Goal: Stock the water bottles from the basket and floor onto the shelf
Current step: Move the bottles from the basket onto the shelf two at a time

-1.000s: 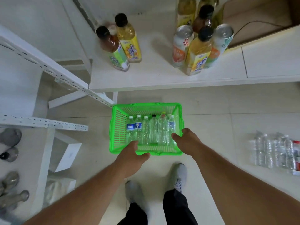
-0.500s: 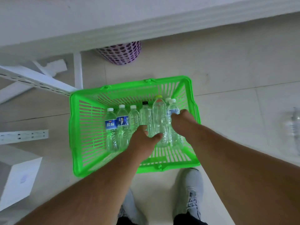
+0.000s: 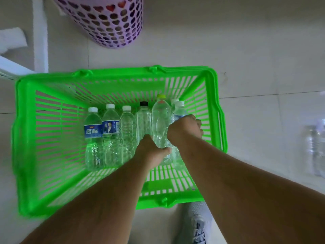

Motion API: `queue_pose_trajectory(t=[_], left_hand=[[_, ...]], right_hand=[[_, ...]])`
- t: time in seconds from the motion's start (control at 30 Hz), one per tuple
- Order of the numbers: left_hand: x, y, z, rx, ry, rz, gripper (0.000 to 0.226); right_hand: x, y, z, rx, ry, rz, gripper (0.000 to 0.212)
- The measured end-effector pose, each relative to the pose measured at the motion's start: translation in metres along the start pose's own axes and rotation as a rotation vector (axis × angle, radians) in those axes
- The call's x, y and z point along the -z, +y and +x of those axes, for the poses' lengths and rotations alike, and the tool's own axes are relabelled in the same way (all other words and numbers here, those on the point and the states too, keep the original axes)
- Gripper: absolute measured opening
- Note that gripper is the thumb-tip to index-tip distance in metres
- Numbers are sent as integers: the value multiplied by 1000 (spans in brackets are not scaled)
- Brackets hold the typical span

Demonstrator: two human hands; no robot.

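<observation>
We're bent over the green basket [image 3: 28, 138] on the tiled floor [image 3: 255, 59], both arms reaching in. Bottles lie in a row along the bottom, caps pointing away from us. L to R: blue-label bottle [image 3: 92, 132], portrait-label bottle [image 3: 110, 127], ribbed clear bottle [image 3: 127, 131], black-cap bottle [image 3: 143, 118], yellow-cap bottle [image 3: 160, 120], then white-cap bottle [image 3: 178, 111] by the R wall.

Our left hand [image 3: 151, 154] is wrapped round the lower part of the yellow-cap bottle, thumb across its front; the other fingers are tucked behind, not visible. Our right hand [image 3: 185, 128] is curled over the white-cap bottle's body, covering most of it. A second white cap peeks out behind that one, but we can't tell if it's a separate bottle.

Basket's near-left corner is smeared w/ motion blur. Far R, bottles on the floor [image 3: 314, 147] are blurred and cut by the frame edge; count unclear. Top: a purple hole-pattern bin [image 3: 109, 23], upper part cut off. Top L: a white shelf leg [image 3: 41, 41], shelf itself out of frame. Bottom: one grey shoe [image 3: 197, 224], partly under our R forearm.
</observation>
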State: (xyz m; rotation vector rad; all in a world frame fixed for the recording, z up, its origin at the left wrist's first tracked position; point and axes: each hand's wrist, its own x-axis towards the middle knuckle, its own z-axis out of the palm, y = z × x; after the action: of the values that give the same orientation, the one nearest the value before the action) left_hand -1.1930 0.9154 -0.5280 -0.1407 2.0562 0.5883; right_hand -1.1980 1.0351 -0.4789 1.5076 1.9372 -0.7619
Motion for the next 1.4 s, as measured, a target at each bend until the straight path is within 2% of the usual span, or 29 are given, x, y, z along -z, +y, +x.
queue_pose_trajectory(t=[0.07,0.13,0.27,0.43,0.57,0.7,0.77,0.87,0.93,1.03,1.2,1.27,1.33,1.4], left_hand=[[9,-8,0,59,-50,-30,82],[19,-17,-1,86,-128,-7,91],[23,-25,-4,42,-148,-18,102],[13,-26,6,29,-33,-52,106],[14,-34,11,12,-79,-66,102],[31,-46,-4,27,-177,-114,108],[45,-49,-23,31,-170,-173,107],[72,-48,-65,64,-162,-345,105],[93,-43,-100,54,-154,-470,87],[130,-27,-163,-2,-78,-505,59],[198,22,-292,-107,40,-513,35],[223,40,-349,-138,73,-515,35],[246,57,-407,-165,96,-504,48],[266,72,-464,-193,132,-524,51]], right_hand=[[-1,-3,3,40,-29,-33,39],[-7,-2,7,116,-64,-63,27],[-17,4,22,85,-66,-36,51],[-24,7,43,32,-139,146,72],[-24,14,48,134,-139,80,55],[-12,24,30,194,-123,55,55],[0,25,13,274,-157,93,48],[29,21,-21,407,-195,162,36],[54,15,-51,448,-200,166,38],[100,-1,-106,517,-177,152,40],[201,-32,-222,689,-136,233,45],[247,-41,-276,747,-114,266,45],[294,-46,-329,810,-89,299,42],[337,-48,-379,877,-100,323,39]])
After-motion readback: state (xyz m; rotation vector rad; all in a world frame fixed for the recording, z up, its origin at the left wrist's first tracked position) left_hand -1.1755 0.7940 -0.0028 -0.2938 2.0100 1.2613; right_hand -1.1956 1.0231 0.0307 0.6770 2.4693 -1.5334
